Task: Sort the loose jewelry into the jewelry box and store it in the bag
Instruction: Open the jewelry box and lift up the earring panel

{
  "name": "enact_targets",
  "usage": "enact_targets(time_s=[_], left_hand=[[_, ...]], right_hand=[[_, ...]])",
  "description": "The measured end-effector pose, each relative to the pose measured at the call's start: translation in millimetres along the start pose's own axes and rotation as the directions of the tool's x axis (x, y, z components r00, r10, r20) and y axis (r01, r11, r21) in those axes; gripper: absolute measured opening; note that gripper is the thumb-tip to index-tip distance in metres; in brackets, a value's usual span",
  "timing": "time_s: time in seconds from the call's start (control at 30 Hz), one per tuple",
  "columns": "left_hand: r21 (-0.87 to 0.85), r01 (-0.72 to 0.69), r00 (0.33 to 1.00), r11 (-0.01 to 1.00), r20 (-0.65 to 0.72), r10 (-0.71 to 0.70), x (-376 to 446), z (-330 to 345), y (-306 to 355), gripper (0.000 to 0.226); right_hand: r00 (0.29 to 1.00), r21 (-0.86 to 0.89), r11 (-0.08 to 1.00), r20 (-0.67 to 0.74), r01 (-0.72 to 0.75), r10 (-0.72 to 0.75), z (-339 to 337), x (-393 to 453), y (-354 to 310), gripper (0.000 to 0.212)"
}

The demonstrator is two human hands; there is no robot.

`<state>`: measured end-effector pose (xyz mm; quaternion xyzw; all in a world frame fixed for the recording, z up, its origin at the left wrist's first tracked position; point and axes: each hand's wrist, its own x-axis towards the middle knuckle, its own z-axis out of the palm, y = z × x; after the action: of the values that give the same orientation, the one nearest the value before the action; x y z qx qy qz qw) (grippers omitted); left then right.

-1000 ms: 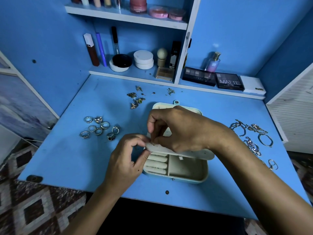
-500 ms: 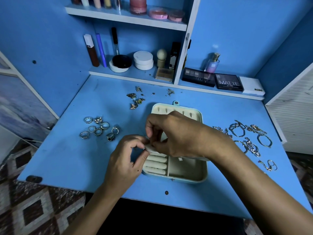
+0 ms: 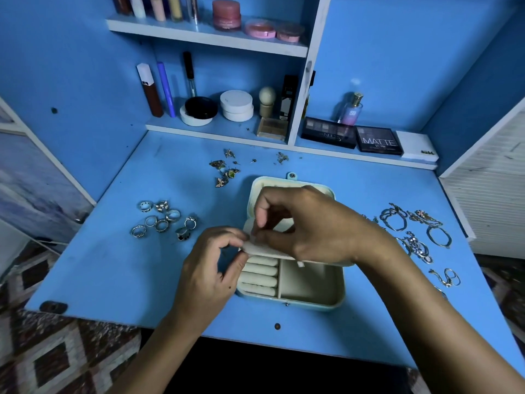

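Note:
An open pale jewelry box [image 3: 312, 291] lies on the blue desk [image 3: 113, 265], its ring rolls and a bare compartment showing. Over the middle of the box a cream flap panel [image 3: 272, 253] stands partly raised. My left hand [image 3: 210, 268] pinches the flap's left end. My right hand [image 3: 306, 223] reaches across from the right, fingers curled, pinching at the same end of the flap. Several rings [image 3: 164, 220] lie left of the box, earrings [image 3: 224, 172] behind it, bracelets and chains [image 3: 417, 234] to the right. No bag is in view.
Shelves at the back carry cosmetics: jars [image 3: 235, 105], tubes [image 3: 166, 89], a perfume bottle [image 3: 350, 109], and eyeshadow palettes [image 3: 377, 140]. A white louvred panel [image 3: 488, 189] stands at the right. The desk's front edge drops to a patterned floor [image 3: 56, 359].
The flap has dropped a little lower over the box and the lid behind my right hand shows more. Both hands stay at the flap's left end.

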<state>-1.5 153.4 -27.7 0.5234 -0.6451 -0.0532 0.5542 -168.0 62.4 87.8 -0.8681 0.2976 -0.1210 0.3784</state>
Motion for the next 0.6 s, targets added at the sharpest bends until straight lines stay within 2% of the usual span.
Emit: enact_targets(time_s=[0.2, 0.37, 0.53, 0.6], left_hand=[[0.006, -0.042, 0.998, 0.999, -0.040, 0.042, 23.0, 6.6, 3.0, 0.015], [0.022, -0.005, 1.000, 1.000, -0.021, 0.006, 46.9, 12.5, -0.1, 0.018], [-0.028, 0.092, 0.996, 0.995, 0.022, -0.091, 71.8, 17.2, -5.8, 0.020], [-0.066, 0.134, 0.991, 0.989, 0.030, -0.132, 79.5, 20.5, -7.3, 0.020]], right_hand=[[0.972, 0.287, 0.957, -0.209, -0.046, 0.110, -22.5, -17.6, 24.2, 0.006], [0.889, 0.489, 0.872, -0.404, 0.011, 0.215, -29.2, -27.0, 43.0, 0.007], [0.782, 0.498, 0.866, -0.556, 0.041, 0.283, -18.7, -21.4, 56.6, 0.028], [0.738, 0.491, 0.870, -0.603, 0.047, 0.301, -13.1, -16.3, 61.8, 0.028]])
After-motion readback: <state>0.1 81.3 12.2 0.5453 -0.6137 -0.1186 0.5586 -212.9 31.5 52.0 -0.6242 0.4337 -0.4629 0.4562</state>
